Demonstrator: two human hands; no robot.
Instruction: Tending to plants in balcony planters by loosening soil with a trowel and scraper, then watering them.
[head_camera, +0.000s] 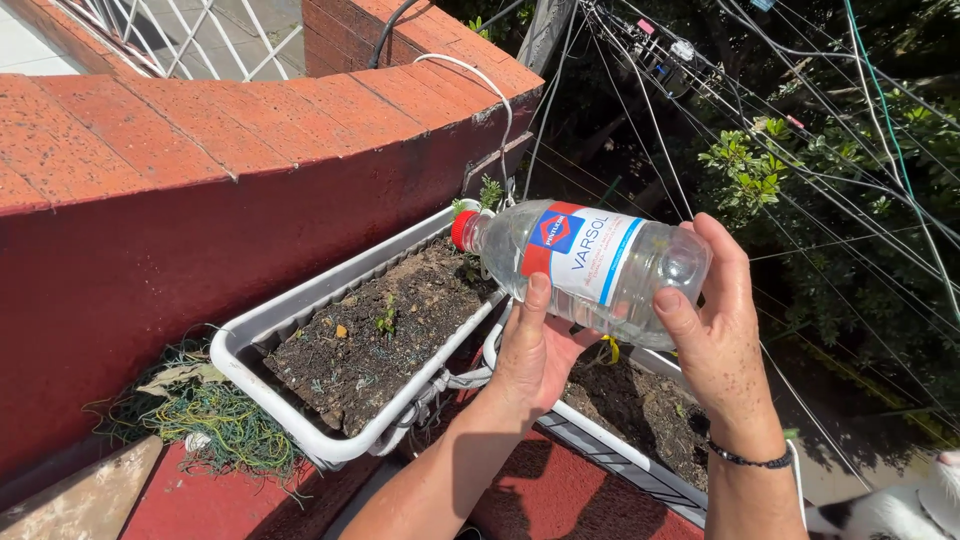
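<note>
Clear plastic bottle (590, 262) with red cap: we clamp it sideways in left hand (530, 355) and right hand (715, 335) above the white planter (300, 310).

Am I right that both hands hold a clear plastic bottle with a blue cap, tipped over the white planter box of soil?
Not quite: the cap is red, not blue, as the head view shows. The rest stands: the left hand and right hand hold the clear plastic bottle tipped over the white planter box of soil.
</note>
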